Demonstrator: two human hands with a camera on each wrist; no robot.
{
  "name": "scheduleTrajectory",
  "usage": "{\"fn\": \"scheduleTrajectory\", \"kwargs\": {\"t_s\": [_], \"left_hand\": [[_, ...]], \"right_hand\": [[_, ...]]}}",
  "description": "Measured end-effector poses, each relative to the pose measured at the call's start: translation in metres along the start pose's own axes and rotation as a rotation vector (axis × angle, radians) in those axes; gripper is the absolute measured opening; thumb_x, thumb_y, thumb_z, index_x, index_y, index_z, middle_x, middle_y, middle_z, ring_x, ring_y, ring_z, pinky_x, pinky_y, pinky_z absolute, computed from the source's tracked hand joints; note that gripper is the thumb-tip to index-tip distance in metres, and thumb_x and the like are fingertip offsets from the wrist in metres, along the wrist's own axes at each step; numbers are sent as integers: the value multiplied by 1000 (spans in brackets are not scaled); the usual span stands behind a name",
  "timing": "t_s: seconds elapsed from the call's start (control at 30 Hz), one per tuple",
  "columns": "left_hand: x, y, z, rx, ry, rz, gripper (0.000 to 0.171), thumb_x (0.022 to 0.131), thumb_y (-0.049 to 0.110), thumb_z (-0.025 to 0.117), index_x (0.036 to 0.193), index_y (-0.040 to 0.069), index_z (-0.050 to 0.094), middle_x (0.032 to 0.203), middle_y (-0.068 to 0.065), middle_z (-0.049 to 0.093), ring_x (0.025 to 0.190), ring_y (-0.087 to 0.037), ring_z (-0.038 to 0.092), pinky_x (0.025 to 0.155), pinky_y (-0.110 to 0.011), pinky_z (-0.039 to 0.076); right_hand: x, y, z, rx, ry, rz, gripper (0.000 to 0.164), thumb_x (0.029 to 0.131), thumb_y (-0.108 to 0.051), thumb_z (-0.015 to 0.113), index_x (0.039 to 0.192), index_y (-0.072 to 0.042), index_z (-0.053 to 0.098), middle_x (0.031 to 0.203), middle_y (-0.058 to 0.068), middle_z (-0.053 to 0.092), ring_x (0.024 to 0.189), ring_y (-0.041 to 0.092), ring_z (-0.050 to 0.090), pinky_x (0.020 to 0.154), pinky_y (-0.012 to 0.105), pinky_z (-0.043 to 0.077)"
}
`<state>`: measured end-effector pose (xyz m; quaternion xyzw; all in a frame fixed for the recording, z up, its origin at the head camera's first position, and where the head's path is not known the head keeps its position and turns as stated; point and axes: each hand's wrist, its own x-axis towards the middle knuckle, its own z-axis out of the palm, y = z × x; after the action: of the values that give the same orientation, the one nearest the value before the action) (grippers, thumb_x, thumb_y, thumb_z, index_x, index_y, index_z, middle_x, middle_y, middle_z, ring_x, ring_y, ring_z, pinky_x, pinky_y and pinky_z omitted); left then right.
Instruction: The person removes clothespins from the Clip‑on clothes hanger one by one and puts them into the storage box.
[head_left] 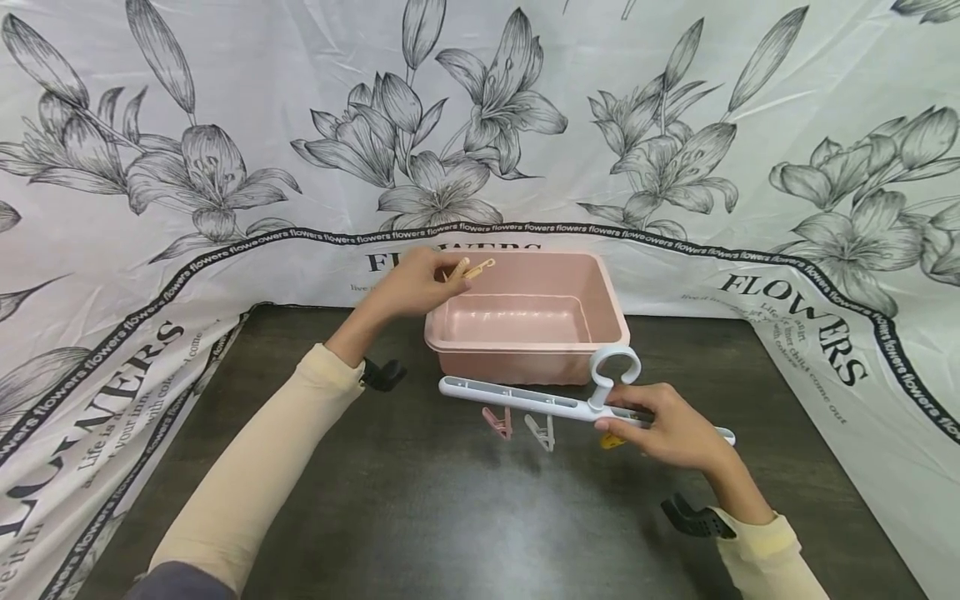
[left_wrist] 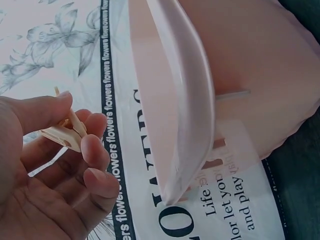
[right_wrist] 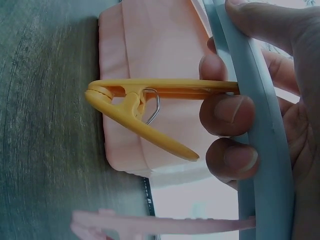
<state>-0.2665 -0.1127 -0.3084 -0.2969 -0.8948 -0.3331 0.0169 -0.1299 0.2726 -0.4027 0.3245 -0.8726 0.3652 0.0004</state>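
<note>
My left hand [head_left: 422,283] pinches a cream clothespin [head_left: 480,269] over the left back part of a pink plastic basin [head_left: 525,367]. The left wrist view shows that clothespin [left_wrist: 65,137] between thumb and fingers. In front of the basin, my right hand [head_left: 667,429] grips a pale hanger bar [head_left: 540,402] with an open ring hook on top. From the bar hang a pink clothespin [head_left: 497,423], a white clothespin [head_left: 542,432] and a yellow clothespin [right_wrist: 140,130], partly hidden by the right hand in the head view. The basin's visible inside holds nothing.
A dark wooden table [head_left: 420,500] lies under everything. A white cloth [head_left: 525,192] printed with flowers and lettering rises behind the basin and along both sides. Each wrist wears a black strap [head_left: 384,375].
</note>
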Motion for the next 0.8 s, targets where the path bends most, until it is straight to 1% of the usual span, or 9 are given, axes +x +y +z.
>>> {"fn": "scheduleTrajectory", "kwargs": {"t_s": [0.13, 0.17, 0.23, 0.37, 0.4, 0.47, 0.53, 0.67, 0.8], "left_hand": [[7, 3, 2, 46, -1, 4, 18, 100, 24, 65, 103, 10, 74, 84, -7, 72, 66, -19, 57, 60, -30, 43], [9, 3, 2, 50, -2, -3, 19, 101, 25, 64, 105, 10, 75, 86, -8, 73, 68, -20, 59, 62, -31, 45], [9, 5, 3, 54, -5, -39, 23, 101, 27, 63, 112, 10, 74, 94, -8, 73, 76, -22, 62, 66, -33, 48], [8, 5, 2, 25, 3, -99, 35, 101, 29, 63, 130, 9, 68, 114, -15, 70, 94, -28, 66, 78, -41, 54], [7, 5, 2, 17, 10, -108, 37, 101, 30, 63, 132, 10, 67, 118, -15, 69, 97, -29, 66, 80, -43, 54], [5, 3, 2, -1, 25, -101, 38, 102, 30, 63, 133, 8, 65, 122, -17, 68, 101, -33, 67, 85, -46, 55], [3, 0, 2, -14, 33, -90, 40, 102, 32, 62, 134, 8, 65, 125, -17, 68, 106, -33, 67, 89, -47, 54], [-5, -6, 5, -57, 34, -92, 44, 103, 38, 61, 137, 10, 64, 128, -15, 67, 112, -31, 66, 93, -47, 54], [-17, -10, 10, -79, 63, -80, 45, 103, 41, 60, 138, 12, 63, 133, -13, 67, 116, -29, 66, 92, -48, 54]], "right_hand": [[1, 0, -1, -9, 10, -3, 12, 93, -19, 78, 102, -25, 72, 78, -12, 76, 71, 0, 63, 69, 22, 52], [1, -1, -1, -7, 10, -3, 12, 93, -19, 78, 102, -24, 72, 79, -12, 76, 71, 0, 63, 69, 22, 52], [1, -1, -1, -2, 8, -8, 12, 93, -18, 78, 102, -24, 72, 79, -11, 76, 71, -1, 62, 69, 22, 52], [1, -1, -1, 7, 3, -17, 13, 93, -16, 77, 102, -24, 72, 79, -10, 76, 71, 0, 63, 69, 22, 52], [1, -1, -1, 9, 3, -19, 13, 93, -16, 77, 102, -24, 72, 79, -10, 77, 70, 0, 63, 69, 22, 52], [1, -1, -1, 23, 0, -14, 12, 93, -16, 77, 102, -24, 72, 79, -9, 77, 69, 3, 66, 68, 22, 52], [0, 0, -1, 38, -5, -4, 12, 94, -17, 76, 102, -24, 71, 79, -9, 77, 68, 6, 69, 68, 22, 52], [0, 1, -1, 60, -14, 3, 12, 94, -18, 76, 102, -26, 70, 79, -8, 78, 68, 12, 72, 67, 24, 53], [1, 1, -1, 60, -13, -3, 13, 95, -17, 76, 101, -27, 69, 80, -7, 77, 68, 12, 72, 66, 24, 54]]}}
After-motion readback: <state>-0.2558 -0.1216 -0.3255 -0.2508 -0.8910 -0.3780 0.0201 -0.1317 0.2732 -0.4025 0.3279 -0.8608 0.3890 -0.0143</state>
